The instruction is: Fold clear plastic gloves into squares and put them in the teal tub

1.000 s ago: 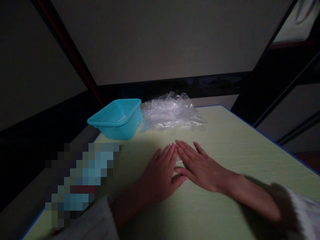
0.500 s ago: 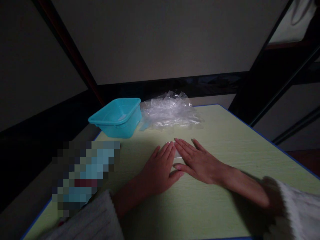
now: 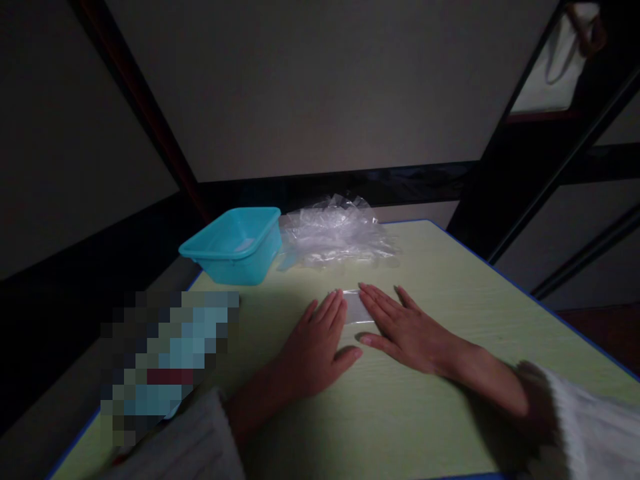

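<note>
A small clear plastic bag point(image 3: 354, 308) lies flat on the pale table, its middle showing between my hands and its ends hidden under my fingers. My left hand point(image 3: 317, 347) rests on its left end, fingers stretched out flat and thumb apart. On the right end lie the fingertips of my right hand point(image 3: 405, 327), with that hand's fingers also extended and its thumb spread toward the left thumb. Neither hand grips anything.
A turquoise plastic basin point(image 3: 220, 267) stands at the back left with something whitish inside. Beside it sits a heap of crumpled clear plastic bags point(image 3: 335, 233). A pixelated blue object point(image 3: 185, 353) lies at the left edge of the table point(image 3: 465, 293). A wall panel rises behind.
My hands have slid apart, the right one moving rightward, so more of the clear bag shows between them. The camera view has shifted slightly.
</note>
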Demonstrator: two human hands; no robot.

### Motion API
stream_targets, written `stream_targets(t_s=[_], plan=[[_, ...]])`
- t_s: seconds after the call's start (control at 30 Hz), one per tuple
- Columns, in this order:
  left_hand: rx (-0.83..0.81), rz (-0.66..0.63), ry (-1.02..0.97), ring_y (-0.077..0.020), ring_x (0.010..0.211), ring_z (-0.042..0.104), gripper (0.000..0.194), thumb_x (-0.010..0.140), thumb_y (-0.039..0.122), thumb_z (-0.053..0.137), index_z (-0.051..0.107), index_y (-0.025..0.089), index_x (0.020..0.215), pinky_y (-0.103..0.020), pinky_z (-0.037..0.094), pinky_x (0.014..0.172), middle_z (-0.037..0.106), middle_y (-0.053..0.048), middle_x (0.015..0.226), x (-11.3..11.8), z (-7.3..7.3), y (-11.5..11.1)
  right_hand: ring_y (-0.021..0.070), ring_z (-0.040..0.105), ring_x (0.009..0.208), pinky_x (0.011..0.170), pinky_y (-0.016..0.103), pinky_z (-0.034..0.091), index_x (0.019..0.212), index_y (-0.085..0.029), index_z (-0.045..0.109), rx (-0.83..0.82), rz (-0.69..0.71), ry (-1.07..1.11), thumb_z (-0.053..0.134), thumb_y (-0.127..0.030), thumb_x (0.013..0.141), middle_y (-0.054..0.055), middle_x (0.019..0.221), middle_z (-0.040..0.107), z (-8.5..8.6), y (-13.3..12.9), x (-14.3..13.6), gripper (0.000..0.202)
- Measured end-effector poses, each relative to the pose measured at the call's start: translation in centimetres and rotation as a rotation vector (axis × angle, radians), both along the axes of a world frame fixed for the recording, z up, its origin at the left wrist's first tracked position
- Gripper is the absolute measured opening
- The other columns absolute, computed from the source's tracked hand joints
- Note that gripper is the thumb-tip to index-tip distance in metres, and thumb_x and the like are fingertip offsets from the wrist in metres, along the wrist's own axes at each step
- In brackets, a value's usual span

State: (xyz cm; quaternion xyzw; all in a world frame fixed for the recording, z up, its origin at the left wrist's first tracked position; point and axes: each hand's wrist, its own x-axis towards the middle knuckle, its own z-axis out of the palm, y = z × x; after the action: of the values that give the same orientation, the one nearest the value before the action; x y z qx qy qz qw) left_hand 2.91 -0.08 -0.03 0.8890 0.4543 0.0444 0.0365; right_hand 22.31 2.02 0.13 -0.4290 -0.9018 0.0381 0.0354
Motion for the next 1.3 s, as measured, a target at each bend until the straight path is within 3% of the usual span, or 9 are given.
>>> stream_targets(t_s=[0.5,0.93,1.17,1.3], plan=[[0.009,0.021,-0.049,-0.0299,0.135,0.015,0.068,0.084,0.047,0.044,0.032,0.0,0.132,-0.047,0.025,0.107,0.022,-0.025,0.143,-0.1,-0.3,0.1,0.0309,0.024,0.132,0.103,0.058,0.02,0.141,-0.012,0.019,0.094,0.028,0.074,0.025,-0.064,0.085,0.019,0.143,0.027,-1.1,0.3,0.4,0.077],[0.022,0.012,0.019,-0.0342,0.133,0.019,0.071,0.083,0.047,0.044,0.031,-0.004,0.131,-0.048,0.025,0.106,0.022,-0.028,0.142,0.0,0.1,0.0,0.0319,0.024,0.131,0.102,0.059,0.022,0.137,-0.004,0.03,0.063,0.015,0.032,0.021,-0.064,0.085,0.022,0.141,0.025,-0.3,0.0,0.1,0.079],[0.048,0.011,-0.032,-0.0322,0.135,0.016,0.072,0.083,0.05,0.042,0.027,-0.002,0.132,-0.047,0.025,0.107,0.021,-0.027,0.143,-0.3,-0.5,0.1,0.0303,0.023,0.132,0.104,0.056,0.021,0.142,-0.011,0.02,0.077,0.028,0.078,0.025,-0.064,0.085,0.019,0.143,0.027,-1.0,0.3,0.6,0.078],[0.016,0.022,-0.034,-0.0326,0.135,0.014,0.075,0.082,0.047,0.046,0.025,-0.004,0.132,-0.046,0.023,0.108,0.017,-0.029,0.143,-0.3,-0.5,0.0,0.0303,0.022,0.133,0.103,0.057,0.021,0.14,-0.006,0.021,0.046,0.017,0.064,0.025,-0.066,0.083,0.022,0.142,0.025,-0.6,0.3,0.5,0.083]])
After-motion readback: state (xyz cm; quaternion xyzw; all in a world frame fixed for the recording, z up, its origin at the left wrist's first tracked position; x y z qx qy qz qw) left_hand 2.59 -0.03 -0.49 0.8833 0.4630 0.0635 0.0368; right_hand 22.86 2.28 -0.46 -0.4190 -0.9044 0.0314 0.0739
